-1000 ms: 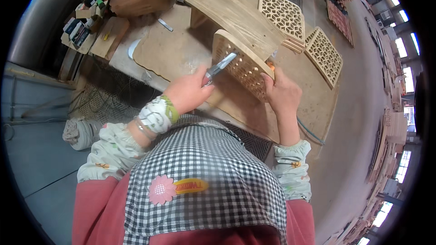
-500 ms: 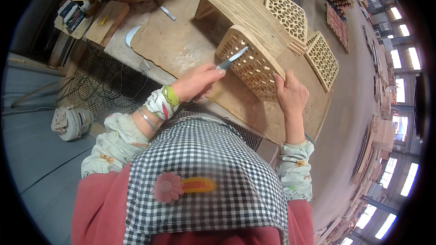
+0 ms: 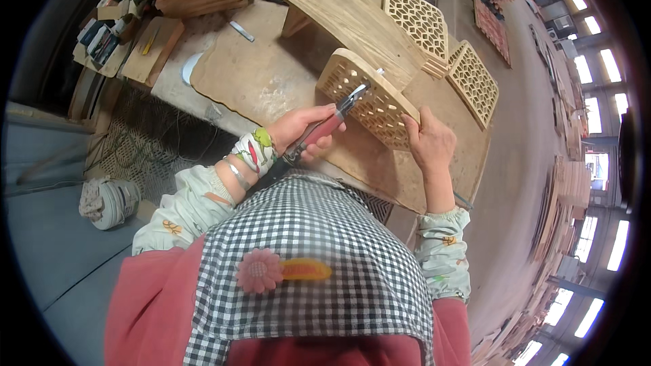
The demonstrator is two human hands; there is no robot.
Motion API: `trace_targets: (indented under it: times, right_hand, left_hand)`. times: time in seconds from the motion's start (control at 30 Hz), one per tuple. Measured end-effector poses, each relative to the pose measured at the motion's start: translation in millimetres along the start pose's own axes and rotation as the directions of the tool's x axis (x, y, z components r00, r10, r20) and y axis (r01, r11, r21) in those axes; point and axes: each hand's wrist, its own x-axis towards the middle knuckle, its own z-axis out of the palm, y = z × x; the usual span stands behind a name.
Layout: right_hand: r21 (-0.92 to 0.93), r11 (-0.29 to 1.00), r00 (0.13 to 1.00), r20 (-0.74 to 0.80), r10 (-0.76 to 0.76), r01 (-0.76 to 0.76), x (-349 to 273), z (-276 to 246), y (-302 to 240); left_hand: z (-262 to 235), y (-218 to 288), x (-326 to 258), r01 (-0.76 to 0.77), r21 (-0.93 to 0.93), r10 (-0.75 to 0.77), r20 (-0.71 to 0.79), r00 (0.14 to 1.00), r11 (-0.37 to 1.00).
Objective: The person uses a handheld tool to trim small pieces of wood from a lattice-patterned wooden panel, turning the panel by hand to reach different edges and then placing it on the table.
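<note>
The left hand point(image 3: 313, 131) is curled in a fist-like grip, the left forearm point(image 3: 232, 179) slanting in from the lower left. The right hand point(image 3: 434, 144) clasps, thumb point(image 3: 411, 129) apart, above a nearly upright right forearm point(image 3: 439, 194).

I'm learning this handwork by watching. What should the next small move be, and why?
Perhaps ease the metal-tipped tool with the red-and-black handle lightly against a hole's edge in the pale, pierced wooden panel: the left hand points the tool at the panel's face, and the right hand grips the panel's right side. Whether the tip touches is unclear.
</note>
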Motion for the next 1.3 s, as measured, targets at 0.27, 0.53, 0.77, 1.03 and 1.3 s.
trace_targets:
  times: [0.27,0.53,0.77,1.03,1.3]
  right_hand:
    - [0.066,0.998,0.998,-0.054,-0.012,0.016,-3,8,7]
    - [0.109,0.994,0.998,-0.060,-0.010,0.017,3,4,8]
    - [0.122,0.992,0.992,-0.124,-0.030,0.045,1,-11,-1]
    - [0.143,0.988,0.988,-0.150,-0.034,0.056,-1,-7,4]
    - [0.184,0.982,0.983,-0.183,-0.018,0.052,-4,4,6]
  left_hand:
    - [14,-8,-11,-0.015,0.025,0.015,-0.013,1.000,1.000]
    - [6,-12,-10,0.010,-0.006,-0.010,-0.010,1.000,1.000]
    - [-3,-9,-1,0.059,-0.012,-0.058,0.049,0.997,0.998]
    - [20,-5,-2,-0.023,0.152,0.039,-0.101,0.994,0.988]
    - [27,-10,0,-0.114,0.354,0.231,-0.307,0.923,0.928]
